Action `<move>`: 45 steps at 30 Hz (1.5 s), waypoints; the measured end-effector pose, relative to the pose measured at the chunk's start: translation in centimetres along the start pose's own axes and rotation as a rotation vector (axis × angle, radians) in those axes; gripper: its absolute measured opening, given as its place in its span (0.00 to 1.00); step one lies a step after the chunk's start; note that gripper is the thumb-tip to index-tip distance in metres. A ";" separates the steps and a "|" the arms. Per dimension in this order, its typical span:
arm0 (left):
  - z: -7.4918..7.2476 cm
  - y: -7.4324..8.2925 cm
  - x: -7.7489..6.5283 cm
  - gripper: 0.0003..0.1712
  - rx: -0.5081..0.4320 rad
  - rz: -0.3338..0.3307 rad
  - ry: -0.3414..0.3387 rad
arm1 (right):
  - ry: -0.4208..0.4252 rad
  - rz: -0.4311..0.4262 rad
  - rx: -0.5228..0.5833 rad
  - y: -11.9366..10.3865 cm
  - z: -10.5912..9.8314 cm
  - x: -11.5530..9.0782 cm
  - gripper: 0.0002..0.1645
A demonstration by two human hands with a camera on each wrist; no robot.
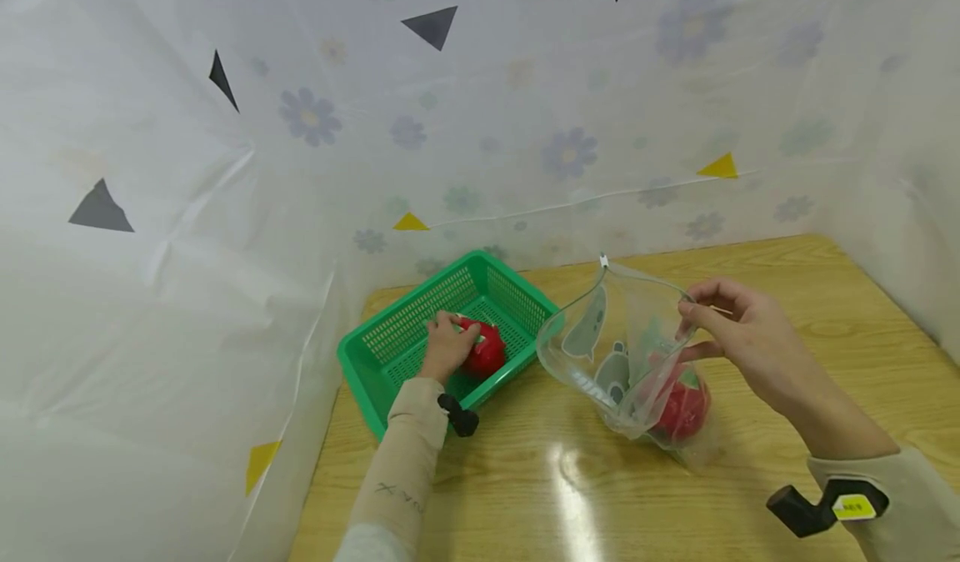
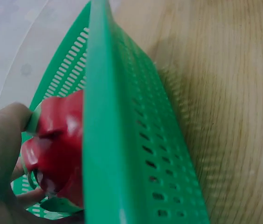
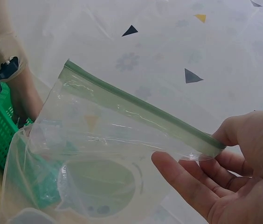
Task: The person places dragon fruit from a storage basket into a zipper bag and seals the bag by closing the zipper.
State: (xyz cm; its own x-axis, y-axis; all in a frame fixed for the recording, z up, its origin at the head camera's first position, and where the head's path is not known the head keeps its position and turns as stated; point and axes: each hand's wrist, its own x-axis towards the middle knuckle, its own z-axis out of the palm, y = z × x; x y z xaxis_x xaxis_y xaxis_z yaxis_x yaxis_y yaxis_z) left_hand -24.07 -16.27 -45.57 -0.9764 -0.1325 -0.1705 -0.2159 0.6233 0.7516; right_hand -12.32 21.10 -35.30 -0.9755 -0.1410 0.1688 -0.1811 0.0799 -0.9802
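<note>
1. The left grip (image 1: 447,348) is curled around a red pepper (image 1: 489,358) inside the green basket (image 1: 517,281); in the left wrist view, thumb and fingers lie on its sides.
2. The right grip (image 1: 742,334) pinches the rim of the clear bag (image 1: 567,373) at the mouth's 2 o'clock side, thumb against fingers; the mouth stands open.
3. The relation that matters, as I judge it: from the left grip, the bag's mouth lies at 3 o'clock, just beyond the basket's rim. The left is much the nearer hand to the basket's pepper, which sits at its 3 to 4 o'clock. That pepper looks roundish, so I cannot give it a long axis; the basket's runs from 8 to 2 o'clock.
4. Another red pepper (image 1: 684,408) shows through the bag's plastic, at 5 o'clock from the mouth.
5. Count: one basket, one bag, both on one tabletop (image 1: 517,479); one pepper in the bag and at least one in the basket, where the fingers and wall could hide more.
</note>
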 end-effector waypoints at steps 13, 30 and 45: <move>0.9 -0.5 0.2 0.59 -0.049 -0.156 -0.093 | -0.001 -0.010 -0.005 0.0 0.1 -0.1 0.10; 0.8 -0.8 0.3 0.55 -0.323 -0.249 -0.268 | -0.006 -0.007 0.005 0.1 0.1 0.0 0.11; -1.5 -1.7 0.2 0.51 -0.533 -0.240 -0.235 | -0.005 0.017 -0.019 -0.2 0.5 0.1 0.12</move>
State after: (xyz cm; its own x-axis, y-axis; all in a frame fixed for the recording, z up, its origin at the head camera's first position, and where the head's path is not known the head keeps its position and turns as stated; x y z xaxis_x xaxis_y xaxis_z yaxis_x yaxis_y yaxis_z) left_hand -23.92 -18.49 -45.97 -0.8858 -0.0099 -0.4640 -0.4617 0.1191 0.8790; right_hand -12.28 20.62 -35.10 -0.9779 -0.1443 0.1513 -0.1667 0.1012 -0.9808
